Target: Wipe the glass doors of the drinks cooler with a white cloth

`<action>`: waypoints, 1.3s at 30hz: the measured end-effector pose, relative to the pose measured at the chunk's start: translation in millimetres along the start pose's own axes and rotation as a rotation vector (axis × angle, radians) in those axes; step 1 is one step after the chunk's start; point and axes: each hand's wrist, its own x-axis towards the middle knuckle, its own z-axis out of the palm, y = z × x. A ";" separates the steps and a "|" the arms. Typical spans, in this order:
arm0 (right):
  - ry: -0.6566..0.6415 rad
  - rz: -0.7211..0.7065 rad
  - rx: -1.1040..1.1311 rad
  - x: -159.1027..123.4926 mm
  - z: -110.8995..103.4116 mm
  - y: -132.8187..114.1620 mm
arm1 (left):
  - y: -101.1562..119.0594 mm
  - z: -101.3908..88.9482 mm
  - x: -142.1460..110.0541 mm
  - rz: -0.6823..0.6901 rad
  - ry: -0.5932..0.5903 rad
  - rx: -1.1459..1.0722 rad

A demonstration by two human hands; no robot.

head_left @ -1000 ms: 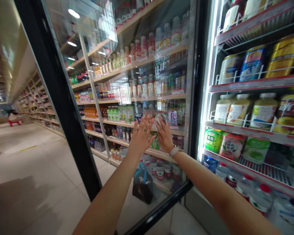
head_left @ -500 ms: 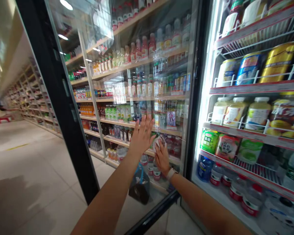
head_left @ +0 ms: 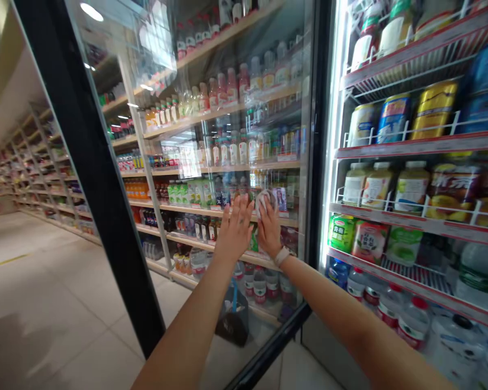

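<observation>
My left hand [head_left: 236, 227] lies flat against a glass door [head_left: 195, 108] with its fingers spread, holding nothing. Just to its right, my right hand [head_left: 269, 227] presses a crumpled white cloth [head_left: 264, 200] onto the glass. The door has a black frame [head_left: 106, 200] and carries bright reflections. Rows of bottled drinks show in the pane, and I cannot tell how much of that is reflection. A pale watch band [head_left: 282, 255] circles my right wrist.
To the right stand refrigerated wire shelves [head_left: 415, 149] with red edges, holding cans, jars and bottles. Large water bottles [head_left: 412, 322] fill the lowest shelf. A dark bag [head_left: 231, 319] with blue handles shows through the glass. Tiled floor [head_left: 52, 303] and long store shelving [head_left: 36, 173] lie left.
My right hand with the cloth has slid down the glass and back up. My left hand stays flat in about the same place. The view has turned slightly.
</observation>
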 end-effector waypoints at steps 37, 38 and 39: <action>-0.040 -0.017 0.000 1.4 -4.0 1.3 | 0.6 -2.4 0.1 -0.003 -0.013 0.001; -0.022 -0.012 0.000 18.0 -3.7 2.4 | -0.2 -2.0 0.1 -0.002 -0.017 0.005; -0.009 -0.008 -0.003 29.7 -3.1 2.9 | -1.0 -1.6 0.1 0.000 -0.019 0.008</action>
